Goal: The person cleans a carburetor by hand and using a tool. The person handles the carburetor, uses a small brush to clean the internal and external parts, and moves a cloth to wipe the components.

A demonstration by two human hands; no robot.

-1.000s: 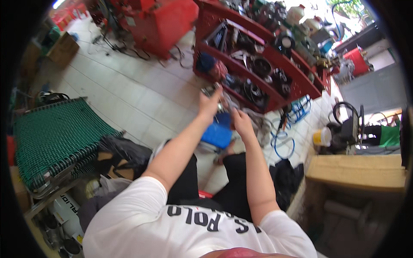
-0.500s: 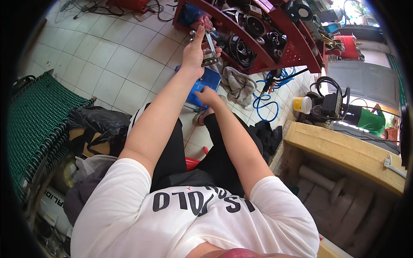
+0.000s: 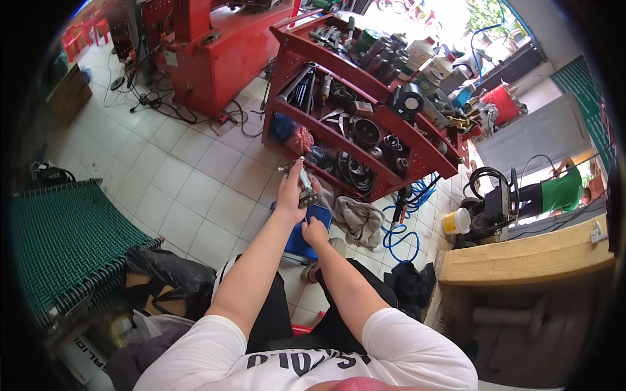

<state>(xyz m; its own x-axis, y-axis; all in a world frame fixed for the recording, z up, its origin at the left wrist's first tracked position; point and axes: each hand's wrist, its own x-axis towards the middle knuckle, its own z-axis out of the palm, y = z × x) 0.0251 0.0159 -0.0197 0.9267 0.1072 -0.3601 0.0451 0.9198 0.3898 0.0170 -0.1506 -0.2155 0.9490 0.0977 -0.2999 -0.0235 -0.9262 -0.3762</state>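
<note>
My left hand (image 3: 289,195) is closed around a metal part (image 3: 304,184) with a shiny narrow piece and a darker end, held out over a blue case (image 3: 297,244). My right hand (image 3: 315,231) is just below it, over the case, with curled fingers; what they hold, if anything, is too small to make out. A crumpled grey cloth (image 3: 358,221) lies to the right of the case.
A red tool cart (image 3: 417,163) loaded with tools and parts stands ahead, a red machine (image 3: 202,78) beyond it. A green woven cot (image 3: 78,241) is at left. Blue hose (image 3: 401,247), a white bucket (image 3: 455,221) and another person in green (image 3: 564,189) are at right.
The view has shifted. My right hand has left the metal part and moved down and left over the blue case, while my left hand keeps hold of the part.
</note>
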